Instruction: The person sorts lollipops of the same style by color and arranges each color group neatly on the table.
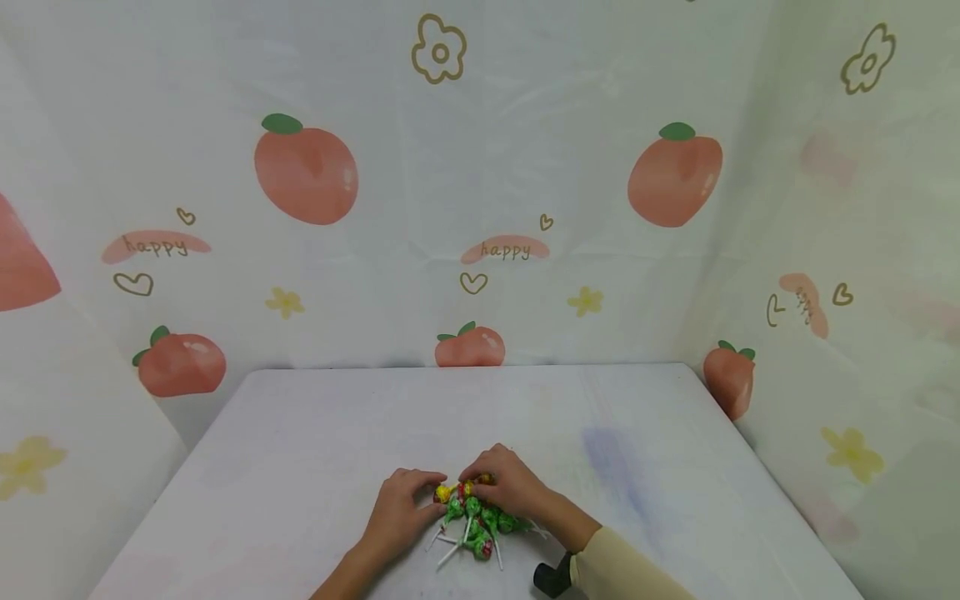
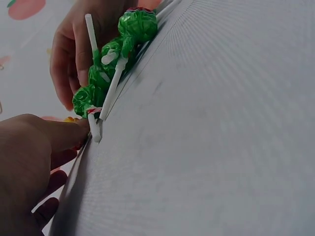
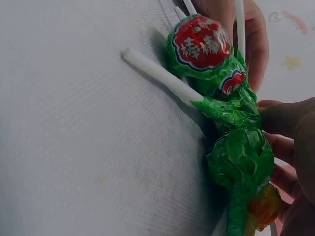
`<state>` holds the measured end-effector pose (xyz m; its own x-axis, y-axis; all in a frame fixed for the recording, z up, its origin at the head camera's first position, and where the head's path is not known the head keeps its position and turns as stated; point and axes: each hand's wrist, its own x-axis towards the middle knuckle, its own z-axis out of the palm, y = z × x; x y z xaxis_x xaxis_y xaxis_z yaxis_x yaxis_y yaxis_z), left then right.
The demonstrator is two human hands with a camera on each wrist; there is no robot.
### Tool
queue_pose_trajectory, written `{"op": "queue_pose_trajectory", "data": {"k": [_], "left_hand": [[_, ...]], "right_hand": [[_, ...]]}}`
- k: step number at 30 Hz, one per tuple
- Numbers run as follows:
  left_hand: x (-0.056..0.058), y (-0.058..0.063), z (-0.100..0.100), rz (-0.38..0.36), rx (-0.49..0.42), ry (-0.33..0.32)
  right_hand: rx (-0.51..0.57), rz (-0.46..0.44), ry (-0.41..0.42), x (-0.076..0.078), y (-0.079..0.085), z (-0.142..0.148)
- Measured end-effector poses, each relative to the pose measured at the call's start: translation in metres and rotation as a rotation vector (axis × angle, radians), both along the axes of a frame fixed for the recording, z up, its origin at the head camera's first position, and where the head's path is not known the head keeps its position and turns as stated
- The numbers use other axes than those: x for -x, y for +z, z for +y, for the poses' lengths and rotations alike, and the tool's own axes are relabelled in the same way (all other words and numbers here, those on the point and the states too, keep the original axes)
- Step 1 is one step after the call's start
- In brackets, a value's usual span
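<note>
Several lollipops in green wrappers (image 1: 480, 521) lie in a loose pile on the white table, their white sticks pointing various ways. A yellow-wrapped lollipop (image 1: 443, 493) and other red-and-yellow ones sit along the pile's far side. My left hand (image 1: 401, 512) rests at the pile's left edge, thumb and forefinger loosely spread around the yellow lollipop. From the right, my right hand (image 1: 510, 483) reaches over the far side, with thumb and fingers curled round a red-and-yellow lollipop (image 1: 467, 488). In the right wrist view, a green lollipop (image 3: 241, 162) partly hides the fingers.
The white table (image 1: 337, 433) extends around the pile, with a bluish stain on its right half. A black device (image 1: 553, 577) is at the right wrist, by the cream sleeve (image 1: 626, 571). A printed curtain (image 1: 480, 167) hangs behind the table and along the sides.
</note>
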<state>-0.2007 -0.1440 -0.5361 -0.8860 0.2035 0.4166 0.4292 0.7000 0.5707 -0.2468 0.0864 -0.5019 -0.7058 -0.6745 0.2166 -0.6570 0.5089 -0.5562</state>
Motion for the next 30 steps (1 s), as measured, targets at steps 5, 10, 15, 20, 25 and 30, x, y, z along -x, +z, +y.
{"op": "queue_pose_trajectory", "data": {"k": [5, 10, 15, 20, 25, 30], "left_hand": [[0.0001, 0.0000, 0.0014, 0.024, 0.032, 0.004], [0.0019, 0.0003, 0.0026, 0.003, 0.070, 0.003], [0.0024, 0.0015, 0.0025, -0.031, 0.083, 0.006], [0.0026, 0.0016, 0.0002, -0.025, 0.089, 0.004], [0.0032, 0.0010, -0.0029, -0.012, 0.067, -0.001], [0.0035, 0.0020, -0.0055, 0.010, 0.028, -0.004]], "right_hand": [[-0.034, 0.017, 0.029, 0.0002, -0.0034, -0.0012], [-0.033, 0.010, 0.034, -0.0003, -0.0037, -0.0011], [-0.035, -0.032, 0.025, 0.0009, -0.0029, -0.0021], [-0.047, -0.071, 0.005, 0.0011, -0.0025, -0.0028], [-0.057, -0.102, 0.002, 0.0023, -0.0019, -0.0035], [-0.061, -0.098, 0.003, 0.0024, 0.0004, -0.0036]]}}
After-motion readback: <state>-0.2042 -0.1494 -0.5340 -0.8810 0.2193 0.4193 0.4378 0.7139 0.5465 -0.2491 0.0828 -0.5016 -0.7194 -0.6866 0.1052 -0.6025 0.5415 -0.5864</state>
